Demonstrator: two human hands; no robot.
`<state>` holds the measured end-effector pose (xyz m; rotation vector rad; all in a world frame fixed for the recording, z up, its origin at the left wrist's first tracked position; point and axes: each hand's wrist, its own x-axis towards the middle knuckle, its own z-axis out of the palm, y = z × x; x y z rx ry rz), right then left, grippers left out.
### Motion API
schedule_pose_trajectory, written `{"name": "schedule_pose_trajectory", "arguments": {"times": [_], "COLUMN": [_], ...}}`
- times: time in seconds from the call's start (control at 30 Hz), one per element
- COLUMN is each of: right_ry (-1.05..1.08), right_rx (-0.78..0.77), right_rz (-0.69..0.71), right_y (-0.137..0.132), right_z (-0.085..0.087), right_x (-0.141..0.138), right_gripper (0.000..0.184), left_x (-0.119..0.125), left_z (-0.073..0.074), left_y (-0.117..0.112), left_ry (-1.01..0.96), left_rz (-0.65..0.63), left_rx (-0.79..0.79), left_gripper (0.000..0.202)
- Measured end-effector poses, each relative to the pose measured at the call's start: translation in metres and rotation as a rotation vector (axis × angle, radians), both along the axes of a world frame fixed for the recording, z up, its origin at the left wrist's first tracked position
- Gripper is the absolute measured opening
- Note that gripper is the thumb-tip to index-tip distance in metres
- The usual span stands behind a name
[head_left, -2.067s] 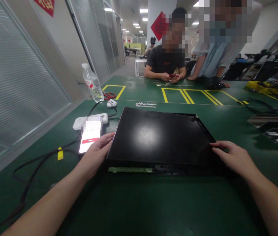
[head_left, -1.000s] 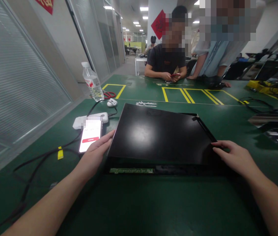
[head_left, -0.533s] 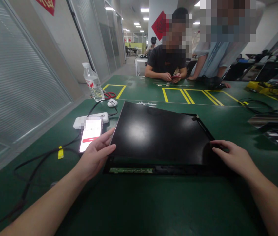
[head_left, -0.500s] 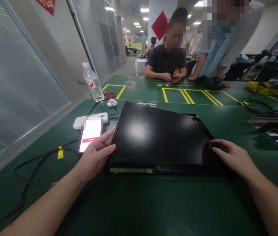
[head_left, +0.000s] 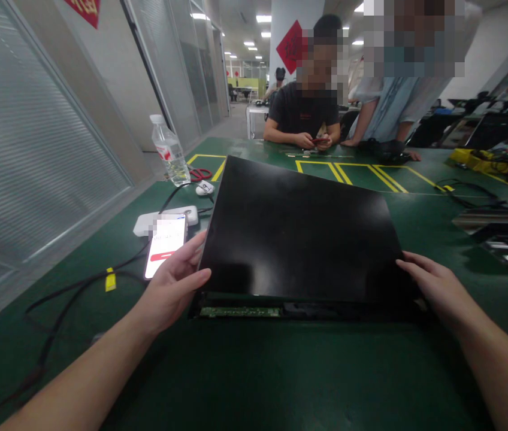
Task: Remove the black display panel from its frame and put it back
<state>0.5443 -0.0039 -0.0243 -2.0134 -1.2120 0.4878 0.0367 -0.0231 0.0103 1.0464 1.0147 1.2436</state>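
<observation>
A glossy black screen panel (head_left: pixel 299 239) is held tilted between my hands, its far edge raised. My left hand (head_left: pixel 175 278) grips its left edge, thumb on the front face and fingers behind. At the lower right edge, my right hand (head_left: pixel 434 284) pinches the panel the same way. Under the panel's near edge lies a black frame, with a green circuit board strip (head_left: pixel 239 312) showing at its front left. The panel hides the rest of that frame.
A lit phone (head_left: pixel 166 242), a white device (head_left: pixel 146 222) with cables, a water bottle (head_left: pixel 171 152) and red scissors (head_left: pixel 200 174) are on the left. Cables (head_left: pixel 51 335) run along the left of the green table (head_left: pixel 258 377). Two people are across the table; metal parts (head_left: pixel 496 222) lie right.
The panel's far edge has risen, most on the right side, covering the frame corner seen before. My right hand has shifted slightly to the right and now holds the panel's edge.
</observation>
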Motion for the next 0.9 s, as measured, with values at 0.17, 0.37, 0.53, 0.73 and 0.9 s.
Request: {"name": "schedule_pose_trajectory", "arguments": {"times": [0.17, 0.37, 0.53, 0.73, 0.9], "right_ry": [0.366, 0.61, 0.775, 0.824, 0.847], "right_rx": [0.086, 0.178, 0.309, 0.147, 0.155], "right_rz": [-0.165, -0.167, -0.093, -0.07, -0.22], "right_y": [0.001, -0.008, -0.024, -0.024, -0.022], "right_z": [0.002, 0.024, 0.043, 0.041, 0.046], "right_x": [-0.007, -0.015, -0.024, -0.022, -0.03], "right_gripper": [0.041, 0.043, 0.038, 0.038, 0.016], "left_x": [0.004, 0.006, 0.006, 0.009, 0.006], "left_z": [0.003, 0.014, 0.02, 0.019, 0.019], "left_y": [0.002, 0.006, 0.008, 0.007, 0.008], "left_ry": [0.008, -0.015, -0.011, -0.007, 0.038], "left_rz": [0.031, 0.08, 0.102, 0.064, 0.091], "left_rx": [-0.003, -0.003, -0.03, -0.034, -0.06], "left_gripper": [0.084, 0.074, 0.06, 0.064, 0.061]}}
